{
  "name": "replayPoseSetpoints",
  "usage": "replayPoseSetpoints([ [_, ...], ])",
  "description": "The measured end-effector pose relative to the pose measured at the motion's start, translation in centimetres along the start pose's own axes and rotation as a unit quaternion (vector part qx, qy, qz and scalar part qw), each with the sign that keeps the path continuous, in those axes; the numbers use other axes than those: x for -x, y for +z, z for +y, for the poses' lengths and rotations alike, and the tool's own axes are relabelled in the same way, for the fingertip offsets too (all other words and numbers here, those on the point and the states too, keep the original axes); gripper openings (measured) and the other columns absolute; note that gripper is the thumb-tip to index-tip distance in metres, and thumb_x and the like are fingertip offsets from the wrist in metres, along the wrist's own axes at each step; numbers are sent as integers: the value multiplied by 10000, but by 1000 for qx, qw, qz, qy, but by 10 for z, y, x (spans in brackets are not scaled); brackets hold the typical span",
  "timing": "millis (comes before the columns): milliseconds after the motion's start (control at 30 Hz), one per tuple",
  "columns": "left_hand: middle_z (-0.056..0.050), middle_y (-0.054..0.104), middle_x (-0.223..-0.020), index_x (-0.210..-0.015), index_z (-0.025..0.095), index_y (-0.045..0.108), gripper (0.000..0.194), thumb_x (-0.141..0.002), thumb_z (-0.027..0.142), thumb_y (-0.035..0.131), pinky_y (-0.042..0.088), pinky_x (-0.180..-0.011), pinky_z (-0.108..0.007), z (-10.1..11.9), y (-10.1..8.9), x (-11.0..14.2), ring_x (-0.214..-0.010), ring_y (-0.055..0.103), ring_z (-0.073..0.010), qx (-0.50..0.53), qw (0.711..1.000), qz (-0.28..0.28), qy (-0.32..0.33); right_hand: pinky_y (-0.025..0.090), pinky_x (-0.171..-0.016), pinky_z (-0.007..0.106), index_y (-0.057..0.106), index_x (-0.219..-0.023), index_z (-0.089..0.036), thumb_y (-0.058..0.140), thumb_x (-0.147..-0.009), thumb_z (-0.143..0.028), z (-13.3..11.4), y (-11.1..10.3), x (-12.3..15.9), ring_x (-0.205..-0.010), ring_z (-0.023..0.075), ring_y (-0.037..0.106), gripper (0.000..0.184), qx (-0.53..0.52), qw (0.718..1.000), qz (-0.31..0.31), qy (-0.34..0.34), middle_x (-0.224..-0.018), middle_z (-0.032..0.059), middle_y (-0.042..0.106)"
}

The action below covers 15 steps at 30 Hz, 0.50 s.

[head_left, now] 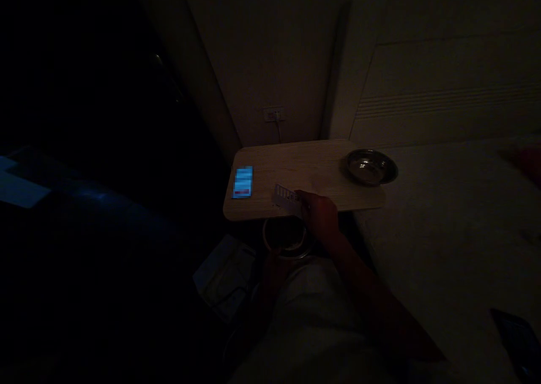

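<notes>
The room is very dark. My right hand (319, 212) is closed on one end of a pale, flat slotted tool (286, 197), with a row of openings along it. It is held over the front edge of the small wooden table (296, 161); its exact kind is too dim to make out. Below it, close to my body, is a round bowl (265, 235) with a light rim and dark inside. My left hand (276, 266) grips the near left rim of this bowl, its fingers mostly lost in shadow. What the bowl holds cannot be made out.
A lit phone (242, 182) lies at the table's left end. A shiny metal bowl (372, 167) stands at the right end, beside a pale bed-like surface (443, 220). Behind are a wall socket (274, 114) and cable. A pale box-like object (226, 274) sits low left; a dark device (518, 339) lies right.
</notes>
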<state>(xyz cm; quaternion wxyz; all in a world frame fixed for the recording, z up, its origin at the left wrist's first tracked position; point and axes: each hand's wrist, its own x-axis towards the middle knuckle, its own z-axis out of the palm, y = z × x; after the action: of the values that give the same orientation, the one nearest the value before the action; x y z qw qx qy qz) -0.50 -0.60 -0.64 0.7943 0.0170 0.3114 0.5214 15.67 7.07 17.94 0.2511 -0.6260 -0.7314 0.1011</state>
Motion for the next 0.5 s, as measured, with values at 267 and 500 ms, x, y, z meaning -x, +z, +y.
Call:
replayPoseSetpoints([
  [267,-137,827,-1098,-1138,121,750,355,-874,287,579,307,-1271,-555,4,17,10,-1388,602,-363,39,997,58,-24,570,-919,346,695,-1399,-305,546,-964,-208,-4,1,-5,-1089,275,760,471,-8,1000,-8,-4,-1253,59,787],
  [500,-114,812,-1195,-1209,137,745,393,-861,256,607,315,-1267,-555,5,16,11,-1395,598,-346,41,998,45,8,562,-947,346,688,-1411,-297,534,-975,-210,-7,-1,-10,-1107,270,752,470,-1,1000,-16,-2,-1272,67,779],
])
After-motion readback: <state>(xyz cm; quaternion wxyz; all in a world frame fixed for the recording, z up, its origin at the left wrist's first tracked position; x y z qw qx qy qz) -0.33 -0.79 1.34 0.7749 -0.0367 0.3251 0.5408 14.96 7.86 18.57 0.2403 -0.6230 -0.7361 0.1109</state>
